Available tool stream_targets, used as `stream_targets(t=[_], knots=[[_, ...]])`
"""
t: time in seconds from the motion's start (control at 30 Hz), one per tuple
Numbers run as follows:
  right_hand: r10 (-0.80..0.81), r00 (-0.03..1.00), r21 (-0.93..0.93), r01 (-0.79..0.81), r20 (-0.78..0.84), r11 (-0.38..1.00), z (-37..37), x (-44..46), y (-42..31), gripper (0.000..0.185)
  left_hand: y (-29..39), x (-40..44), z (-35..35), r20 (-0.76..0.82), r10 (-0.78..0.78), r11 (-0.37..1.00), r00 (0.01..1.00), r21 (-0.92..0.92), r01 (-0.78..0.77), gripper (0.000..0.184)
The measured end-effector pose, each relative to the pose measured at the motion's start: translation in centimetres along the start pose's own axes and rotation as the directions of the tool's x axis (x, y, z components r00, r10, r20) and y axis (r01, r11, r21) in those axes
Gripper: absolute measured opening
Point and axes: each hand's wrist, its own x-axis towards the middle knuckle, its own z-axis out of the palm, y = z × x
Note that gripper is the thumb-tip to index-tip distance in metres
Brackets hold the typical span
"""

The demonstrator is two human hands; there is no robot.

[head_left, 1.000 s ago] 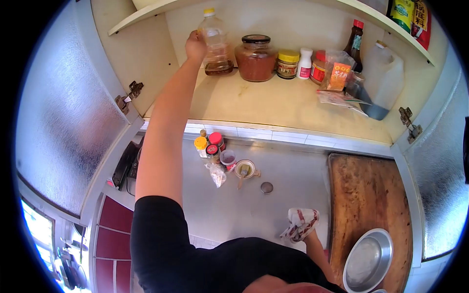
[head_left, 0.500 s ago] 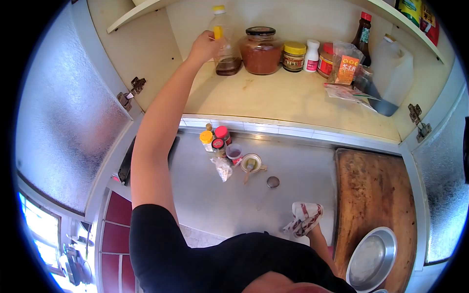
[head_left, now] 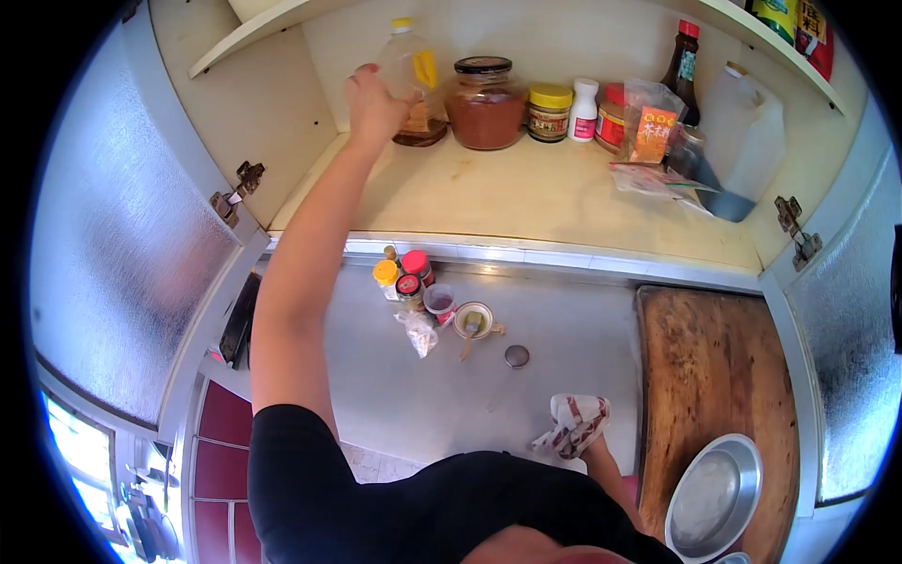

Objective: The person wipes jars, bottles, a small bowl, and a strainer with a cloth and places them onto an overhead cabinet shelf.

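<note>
My left hand [head_left: 376, 111] is raised into the cupboard, just left of a clear plastic oil bottle [head_left: 413, 80] with a yellow cap and yellow handle. Its fingers are apart, and the thumb side overlaps the bottle; whether it touches is unclear. Dark liquid fills only the bottle's bottom. Right of it stands a big glass jar [head_left: 486, 113] of reddish-brown contents with a black lid. Low over the counter, my right hand is mostly covered by a white cloth with a red pattern [head_left: 575, 423], which it grips.
Along the shelf stand a yellow-lidded jar [head_left: 549, 113], a white bottle [head_left: 583, 111], an orange packet [head_left: 652, 134] and a large jug [head_left: 742, 141]. Below are spice jars [head_left: 410, 287], a cup with a brush [head_left: 473, 321], a round lid [head_left: 517, 356], a cutting board [head_left: 714, 376] and a metal pan [head_left: 714, 498].
My left hand has come off the bottle's yellow handle and shifted left and down, its fingers spreading. The view has shifted slightly. My right hand still holds the cloth.
</note>
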Motion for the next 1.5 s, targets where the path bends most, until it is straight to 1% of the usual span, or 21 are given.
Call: stream_targets(t=[0.1,0.17,0.23,0.3,0.37,0.5,0.57,0.67,0.73,0.83,0.9,0.93,1.07,1.1,1.13,1.2,1.23,1.27,1.33,1.43,1.5], knots=[[-0.238,0.968,-0.574,0.238,0.077,0.783,-0.9,0.0,1.0,0.031,-1.9,0.8,1.2,0.174,-0.037,0.999,0.984,0.030,0.032,0.114],[-0.184,0.981,-0.577,0.181,0.054,0.797,-1.6,-0.3,1.6,0.034,-2.8,0.6,2.5,0.282,-0.110,0.994,0.953,0.046,0.101,0.122],[0.102,0.995,-0.120,-0.104,-0.023,0.987,0.1,-0.5,-2.4,0.034,0.0,-0.2,2.0,0.294,-0.232,0.970,0.927,0.136,0.200,0.123],[-0.286,0.951,-0.599,0.298,0.118,0.743,-0.1,0.1,-2.5,0.032,0.4,-0.2,2.5,0.260,-0.276,0.960,0.925,0.128,0.250,0.121],[-0.362,0.904,-0.739,0.403,0.229,0.540,-0.1,0.1,-1.8,0.032,0.2,-0.5,2.6,0.286,-0.311,0.950,0.906,0.118,0.289,0.117],[-0.055,0.992,-0.496,0.105,0.114,0.862,-0.4,1.8,1.7,0.041,-0.6,-0.2,2.2,0.417,-0.266,0.959,0.869,0.025,0.281,0.110],[-0.066,0.989,-0.533,0.127,0.133,0.836,-0.7,2.9,3.8,0.044,-1.7,0.1,2.4,0.433,-0.204,0.968,0.878,-0.044,0.247,0.106],[-0.198,0.954,-0.762,0.299,0.224,0.574,-0.6,2.7,4.5,0.044,-3.0,0.4,2.7,0.454,-0.159,0.967,0.877,-0.105,0.230,0.101],[-0.079,0.979,-0.702,0.189,0.187,0.687,0.4,1.6,0.3,0.046,-3.1,0.8,1.9,0.540,-0.163,0.959,0.826,-0.111,0.262,0.101],[-0.287,0.933,-0.819,0.335,0.219,0.465,0.7,1.1,-3.0,0.047,-1.5,0.2,0.1,0.414,-0.226,0.969,0.882,0.190,0.159,0.080],[0.020,1.000,-0.750,-0.008,0.007,0.661,0.8,0.7,-6.2,0.041,-3.5,1.3,-1.7,0.389,-0.063,0.998,0.919,0.002,0.068,0.096],[0.049,0.999,-0.667,-0.030,0.010,0.745,0.2,1.3,-6.3,0.039,-0.7,0.0,-6.8,0.504,0.010,0.924,0.863,-0.335,0.185,0.098],[0.017,0.999,-0.578,-0.036,-0.038,0.815,-2.2,1.4,-4.4,0.043,1.8,-13.9,-13.5,0.215,0.120,0.761,0.969,-0.647,0.049,0.031],[0.050,0.996,-0.529,-0.082,-0.075,0.845,-1.6,1.0,-5.6,0.046,4.0,-19.5,-15.1,0.190,0.061,0.589,0.980,-0.799,0.119,0.017],[0.065,0.992,-0.478,-0.109,-0.108,0.872,-1.0,1.3,-6.7,0.049,2.0,-22.8,-14.6,0.177,0.415,0.552,0.892,-0.829,-0.092,0.016],[0.074,0.992,-0.457,-0.113,-0.102,0.882,-0.3,1.1,-7.2,0.055,1.5,-31.1,-11.9,0.796,0.258,0.517,0.547,-0.592,0.618,0.027],[0.114,0.988,-0.424,-0.147,-0.103,0.893,0.0,0.9,-7.5,0.054,0.1,-35.2,-8.1,0.893,0.118,0.535,0.435,-0.426,0.729,0.027],[0.154,0.983,-0.396,-0.180,-0.099,0.900,0.1,0.8,-7.6,0.053,-2.4,-39.5,-4.2,0.867,-0.067,0.583,0.493,-0.367,0.725,0.029],[0.209,0.977,-0.435,-0.211,-0.053,0.876,-0.3,0.6,-6.5,0.049,-8.5,-44.7,2.1,0.846,-0.404,0.506,0.347,-0.109,0.856,0.043],[0.332,0.943,-0.610,-0.267,-0.006,0.746,0.2,-0.2,-5.7,0.044,-12.2,-44.9,5.9,0.605,-0.329,0.888,0.725,-0.064,0.456,0.062],[0.404,0.914,-0.719,-0.253,0.042,0.647,1.6,-0.7,-6.7,0.039,-12.7,-42.0,8.1,0.609,-0.130,0.991,0.783,0.112,0.078,0.072]])
